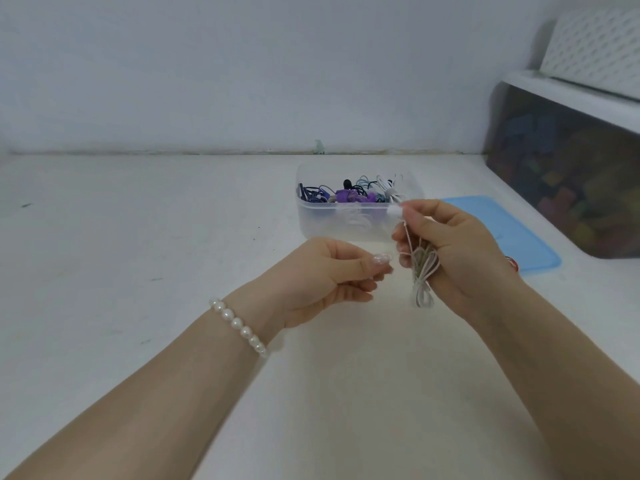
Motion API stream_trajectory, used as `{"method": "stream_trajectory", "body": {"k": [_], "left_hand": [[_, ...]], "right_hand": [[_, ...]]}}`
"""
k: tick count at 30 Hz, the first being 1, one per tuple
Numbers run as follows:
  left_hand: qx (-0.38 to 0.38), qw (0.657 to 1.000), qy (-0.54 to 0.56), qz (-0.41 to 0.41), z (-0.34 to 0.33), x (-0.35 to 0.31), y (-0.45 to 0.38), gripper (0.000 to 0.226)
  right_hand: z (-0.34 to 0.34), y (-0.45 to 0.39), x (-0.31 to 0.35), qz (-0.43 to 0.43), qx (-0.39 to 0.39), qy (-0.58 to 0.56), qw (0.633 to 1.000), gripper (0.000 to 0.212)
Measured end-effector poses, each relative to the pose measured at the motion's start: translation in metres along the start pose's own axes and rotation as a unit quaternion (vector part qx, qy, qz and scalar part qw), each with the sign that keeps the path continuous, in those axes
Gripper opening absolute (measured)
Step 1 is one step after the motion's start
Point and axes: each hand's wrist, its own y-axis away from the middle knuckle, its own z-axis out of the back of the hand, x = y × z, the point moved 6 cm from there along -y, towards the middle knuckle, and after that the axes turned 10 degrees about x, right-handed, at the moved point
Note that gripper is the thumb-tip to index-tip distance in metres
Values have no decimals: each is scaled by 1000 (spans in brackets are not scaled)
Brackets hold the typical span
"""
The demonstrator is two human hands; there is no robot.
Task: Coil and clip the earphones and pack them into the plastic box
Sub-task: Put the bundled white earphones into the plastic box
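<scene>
Right hand (pixel 460 247) grip pinches the coiled white earphone cable (pixel 422 268); left hand (pixel 325 271) fingertips pressed together; loosening would unravel the unclipped coil.

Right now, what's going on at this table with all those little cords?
A person is bundling earphones. The right hand holds a coiled white earphone cord above the table, its loops hanging below the fingers. The left hand is beside it with fingers curled; whether it pinches something small is unclear. Behind them sits an open clear plastic box already holding several bundled earphones, with its blue lid lying to the right.
</scene>
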Motion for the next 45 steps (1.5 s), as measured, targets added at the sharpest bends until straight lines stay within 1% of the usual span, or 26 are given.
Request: {"method": "stream_trajectory", "body": {"k": [2, 4, 8, 11, 13, 15, 17, 19, 23, 24, 26, 28, 30, 33, 35, 37, 41, 45], "left_hand": [[-23, 1000, 6, -13, 4, -3, 1, 9], [-36, 999, 7, -20, 4, -3, 2, 8], [-48, 999, 18, -10, 5, -2, 1, 3], [-70, 995, 67, 3, 11, 1, 1, 1], [-74, 994, 82, 3, 14, 1, 1, 9], [-66, 994, 81, 5, 13, 2, 2, 12], [-61, 995, 82, 8, 13, 3, 2, 19], [-61, 995, 81, 12, 13, 5, 2, 28], [-54, 995, 80, 8, 13, 4, 1, 21], [-51, 995, 87, 1, 13, 3, 0, 22], [-46, 990, 136, -14, 14, 1, -1, 27], [-36, 978, 205, -30, 13, -2, -1, 20], [-24, 970, 241, -31, 10, -4, 1, 17], [-17, 973, 230, -28, 7, -5, 3, 21], [-22, 976, 215, -29, 7, -4, 3, 19], [-31, 980, 193, -31, 6, -4, 3, 16], [-40, 986, 155, -40, 5, -2, 3, 17], [-43, 986, 158, -35, 2, -1, 3, 16]], "right_hand": [[0, 2, 2, 17, -5, 85, 996, 5], [-4, 4, 3, 30, 8, 134, 990, 6], [-11, 5, 6, 39, 39, 164, 985, 5], [-16, 6, 9, 44, 84, 184, 978, 10], [-22, 10, 9, 46, 125, 206, 970, 21], [-28, 13, 11, 69, 144, 247, 956, 29], [-34, 16, 14, 103, 148, 280, 943, 30], [-36, 16, 15, 121, 149, 289, 938, 28], [-32, 15, 14, 113, 139, 273, 945, 21], [-31, 14, 13, 106, 139, 271, 947, 18], [-27, 12, 13, 97, 124, 268, 951, 10], [-20, 8, 13, 92, 96, 243, 961, 8], [-10, 4, 11, 85, 64, 205, 973, 7], [-3, 1, 6, 50, 42, 123, 990, 4], [-3, -1, 0, 7, 45, 66, 997, 9], [-5, -1, -5, -26, 49, 30, 998, 6], [-7, -2, -12, -44, 53, -10, 998, 6], [-11, -2, -16, -42, 67, 0, 997, 13]]}}
